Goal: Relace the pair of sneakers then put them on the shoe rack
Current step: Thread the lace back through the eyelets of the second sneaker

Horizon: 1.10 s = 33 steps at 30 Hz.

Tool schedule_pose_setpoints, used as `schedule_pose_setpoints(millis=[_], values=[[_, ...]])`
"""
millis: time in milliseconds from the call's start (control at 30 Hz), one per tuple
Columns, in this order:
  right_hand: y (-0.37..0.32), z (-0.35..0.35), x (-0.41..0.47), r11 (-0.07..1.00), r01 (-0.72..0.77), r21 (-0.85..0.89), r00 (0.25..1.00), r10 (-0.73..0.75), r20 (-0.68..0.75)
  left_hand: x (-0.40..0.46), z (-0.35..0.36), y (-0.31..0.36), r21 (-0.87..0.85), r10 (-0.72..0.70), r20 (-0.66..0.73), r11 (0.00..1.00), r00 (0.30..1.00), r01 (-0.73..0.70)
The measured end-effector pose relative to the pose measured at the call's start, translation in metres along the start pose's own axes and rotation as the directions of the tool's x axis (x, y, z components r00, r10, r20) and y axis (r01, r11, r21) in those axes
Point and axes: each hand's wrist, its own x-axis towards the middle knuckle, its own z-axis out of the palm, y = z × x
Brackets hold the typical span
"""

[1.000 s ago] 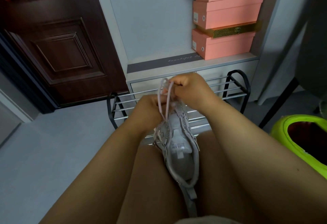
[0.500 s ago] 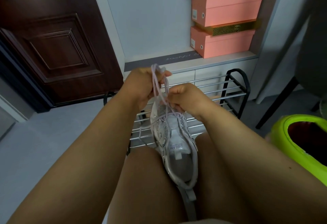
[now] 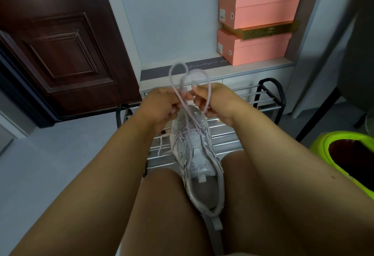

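1. A pale sneaker [image 3: 197, 160] lies wedged between the person's thighs, heel toward the camera, toe pointing away.
2. Just above its toe, the left hand [image 3: 162, 107] and right hand [image 3: 217, 102] each pinch the lilac lace [image 3: 183, 85], whose two loops rise above the knuckles.
3. Beyond the hands stands the shoe rack [image 3: 269, 97]; pink boxes [image 3: 259, 19] are stacked farther back.
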Motion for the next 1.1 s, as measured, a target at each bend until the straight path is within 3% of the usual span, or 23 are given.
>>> schedule_pose_setpoints(millis=[67,133,200,367,467,633,700,833,967,1033,1100], values=[[0.014,0.000,-0.006,0.999,-0.049,-0.001,0.992,0.049,0.120,0.006,-0.003,0.007,-0.049,0.018,-0.023,0.999,1.000,-0.019],[0.021,0.006,-0.012,0.992,-0.019,-0.126,0.978,0.045,0.204,0.009,-0.003,0.013,-0.038,0.043,-0.009,0.998,0.999,-0.043],[0.020,0.009,-0.013,0.985,0.010,-0.174,0.987,0.019,0.163,0.011,0.001,0.012,-0.015,0.043,0.002,0.999,0.999,-0.043],[0.009,0.004,-0.006,0.995,0.012,-0.103,1.000,-0.010,0.023,0.016,-0.003,-0.009,-0.048,-0.023,0.011,0.999,1.000,0.023],[0.003,0.003,0.000,0.999,0.030,-0.028,0.999,-0.031,-0.035,0.012,-0.004,-0.019,-0.021,-0.056,0.101,0.998,0.993,0.059],[-0.003,0.004,0.008,0.997,0.007,0.076,0.991,0.003,-0.133,0.003,-0.005,-0.019,-0.144,-0.066,0.277,0.983,0.959,0.110],[-0.006,0.004,0.011,0.996,0.008,0.090,0.987,0.007,-0.160,0.000,-0.005,-0.020,-0.069,-0.061,0.344,0.993,0.937,0.091],[-0.015,0.007,0.013,0.997,0.030,0.077,0.991,-0.019,-0.130,-0.001,0.003,-0.015,0.173,0.028,0.235,0.982,0.971,-0.070],[-0.010,0.001,0.013,0.988,-0.001,0.157,0.995,0.017,-0.097,0.006,0.001,0.008,0.086,0.104,0.078,0.990,0.992,-0.111],[0.000,-0.002,0.008,0.976,-0.041,0.213,0.999,0.037,0.022,0.013,-0.003,0.022,-0.025,0.122,0.001,0.992,0.993,-0.122],[0.010,-0.001,-0.001,0.991,-0.038,0.129,0.985,0.016,0.169,0.020,-0.006,0.032,-0.066,0.136,-0.045,0.988,0.990,-0.139]])
